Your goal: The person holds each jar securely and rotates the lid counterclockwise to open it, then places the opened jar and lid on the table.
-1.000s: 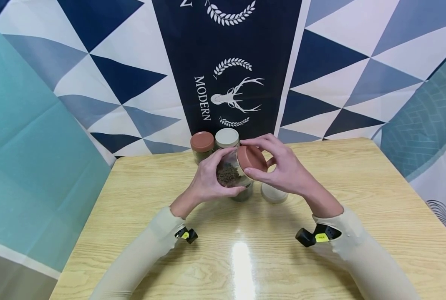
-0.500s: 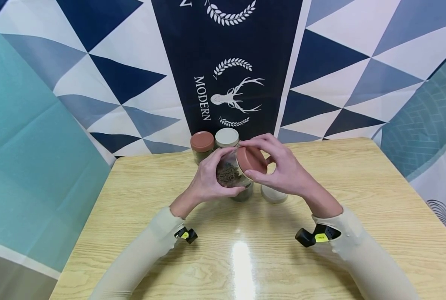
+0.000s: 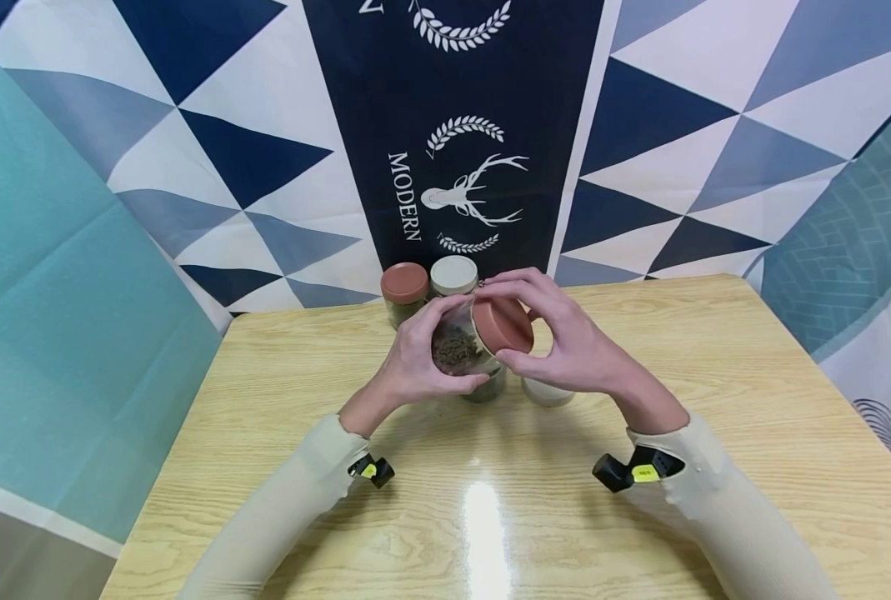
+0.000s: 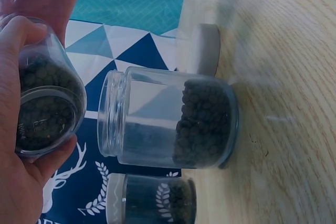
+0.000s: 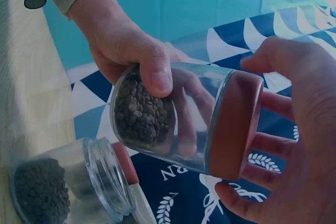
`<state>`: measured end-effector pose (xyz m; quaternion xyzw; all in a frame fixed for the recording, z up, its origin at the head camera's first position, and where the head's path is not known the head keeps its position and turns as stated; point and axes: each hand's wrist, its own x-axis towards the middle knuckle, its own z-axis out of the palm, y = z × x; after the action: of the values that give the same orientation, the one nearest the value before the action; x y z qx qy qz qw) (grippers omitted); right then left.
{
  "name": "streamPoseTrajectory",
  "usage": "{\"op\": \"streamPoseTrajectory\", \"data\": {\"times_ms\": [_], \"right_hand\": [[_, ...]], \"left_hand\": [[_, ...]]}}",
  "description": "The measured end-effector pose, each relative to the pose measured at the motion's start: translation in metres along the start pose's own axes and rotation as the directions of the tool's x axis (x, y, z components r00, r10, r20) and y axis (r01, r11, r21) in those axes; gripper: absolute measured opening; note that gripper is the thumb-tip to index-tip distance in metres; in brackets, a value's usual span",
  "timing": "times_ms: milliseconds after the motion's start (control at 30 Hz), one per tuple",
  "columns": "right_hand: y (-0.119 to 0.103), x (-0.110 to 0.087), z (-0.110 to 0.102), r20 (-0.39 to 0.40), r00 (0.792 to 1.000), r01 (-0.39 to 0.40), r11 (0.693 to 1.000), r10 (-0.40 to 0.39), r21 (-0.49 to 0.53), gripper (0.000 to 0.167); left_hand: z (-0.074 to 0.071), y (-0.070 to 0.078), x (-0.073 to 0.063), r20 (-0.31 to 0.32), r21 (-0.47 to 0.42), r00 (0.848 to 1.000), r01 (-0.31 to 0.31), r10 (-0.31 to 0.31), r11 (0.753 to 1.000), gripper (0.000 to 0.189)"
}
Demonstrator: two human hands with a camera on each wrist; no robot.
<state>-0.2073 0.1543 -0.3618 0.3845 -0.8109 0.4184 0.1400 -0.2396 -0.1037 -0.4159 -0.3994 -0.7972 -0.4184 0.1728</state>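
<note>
My left hand [image 3: 415, 354] grips a glass jar [image 3: 456, 348] around its body, tilted above the table. Dark bean-like pieces [image 5: 139, 114] lie inside it, slumped toward the base. A reddish-brown lid [image 3: 507, 325] sits on the mouth of this jar. My right hand [image 3: 568, 333] curls around the lid, thumb at its lower edge and fingers along the far rim. Below the held jar, a lidless glass jar [image 4: 152, 119], partly filled with similar dark pieces, stands upright on the table. Most of it is hidden in the head view.
A white lid [image 3: 547, 394] lies on the wooden table [image 3: 340, 517], right of the lidless jar. Behind my hands stand two capped jars, one with a reddish-brown lid [image 3: 404, 283], one with a white lid [image 3: 454, 275]. A patterned cloth [image 3: 265, 167] hangs behind the table.
My right thumb has slid from the lid's face to its lower edge, and the right fingers have shifted around the rim. The left hand and the jar stay nearly still.
</note>
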Motion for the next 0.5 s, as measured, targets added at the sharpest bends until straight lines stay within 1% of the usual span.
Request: {"op": "streamPoseTrajectory", "data": {"times_ms": [100, 167, 267, 333, 400, 500], "right_hand": [[-0.0014, 0.0000, -0.0028, -0.003, 0.999, -0.042, 0.999, 0.042, 0.000, 0.071], [-0.0018, 0.0003, -0.0037, -0.011, 0.996, -0.088, 0.996, 0.088, -0.009, 0.071], [-0.0019, 0.0007, -0.0038, -0.020, 0.986, -0.163, 0.987, 0.163, -0.007, 0.070], [-0.0014, 0.0009, -0.0031, -0.029, 0.980, -0.198, 0.980, 0.197, -0.002, 0.070], [-0.0015, 0.0011, -0.0023, -0.032, 0.976, -0.216, 0.976, 0.216, 0.009, 0.070], [-0.0020, 0.0015, -0.0005, -0.026, 0.975, -0.222, 0.975, 0.222, 0.007, 0.066]], "left_hand": [[0.0004, 0.0001, 0.0007, 0.001, -0.003, 1.000, -0.004, 0.004, 1.000, 0.101], [0.0008, 0.0002, 0.0010, 0.002, -0.002, 1.000, -0.005, 0.005, 1.000, 0.101], [0.0016, 0.0004, 0.0008, 0.003, 0.000, 1.000, -0.001, 0.001, 1.000, 0.101], [0.0022, 0.0008, 0.0005, 0.003, 0.000, 1.000, -0.003, 0.003, 1.000, 0.101], [0.0027, 0.0012, 0.0004, 0.003, -0.004, 1.000, -0.004, 0.004, 1.000, 0.101], [0.0032, 0.0018, 0.0003, 0.005, -0.014, 1.000, -0.006, 0.006, 1.000, 0.101]]}}
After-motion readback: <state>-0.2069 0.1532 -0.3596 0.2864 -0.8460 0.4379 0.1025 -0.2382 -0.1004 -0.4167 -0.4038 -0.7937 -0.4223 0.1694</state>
